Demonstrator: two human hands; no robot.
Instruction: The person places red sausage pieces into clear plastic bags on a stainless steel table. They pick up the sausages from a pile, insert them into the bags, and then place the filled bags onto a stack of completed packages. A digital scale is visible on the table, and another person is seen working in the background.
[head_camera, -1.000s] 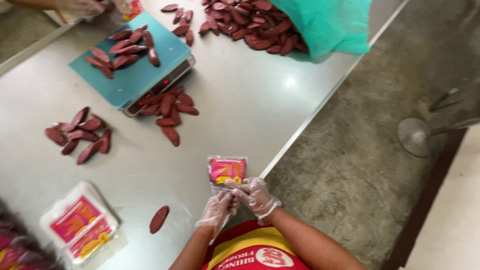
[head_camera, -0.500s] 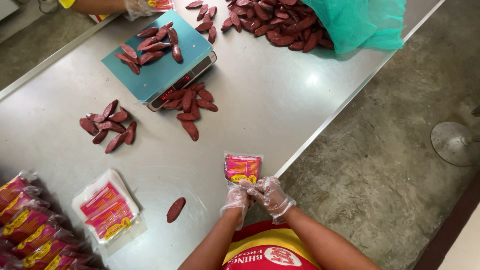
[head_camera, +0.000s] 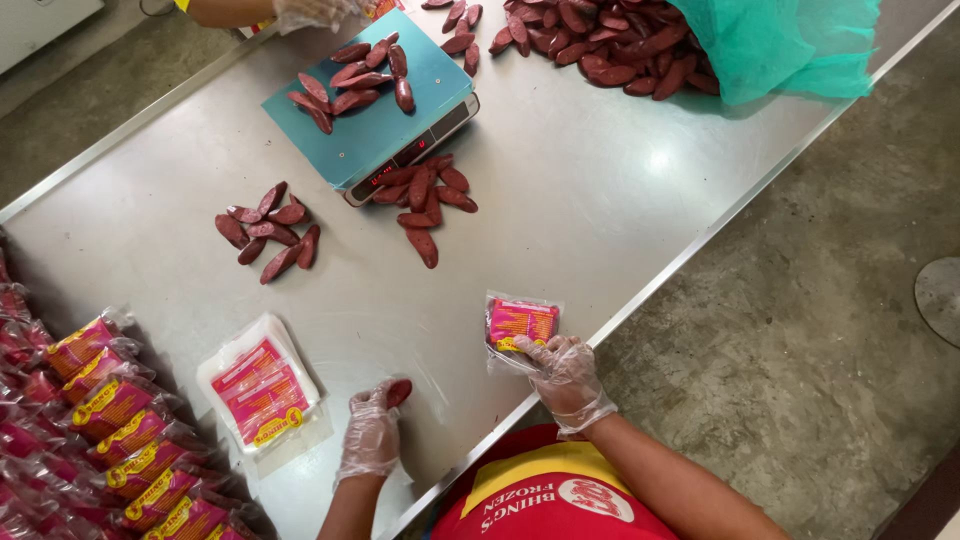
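Pinching a single dark red sausage against the steel worktop, the gloved left hand has its fingers curled on it near the front edge. The gloved right hand lies to the right, fingers spread over the corner of a small clear printed pouch, pressing it flat. A stack of empty pouches lies just left of the left hand. Farther off, a teal scale carries more sausages, another person's gloved hand at its far side.
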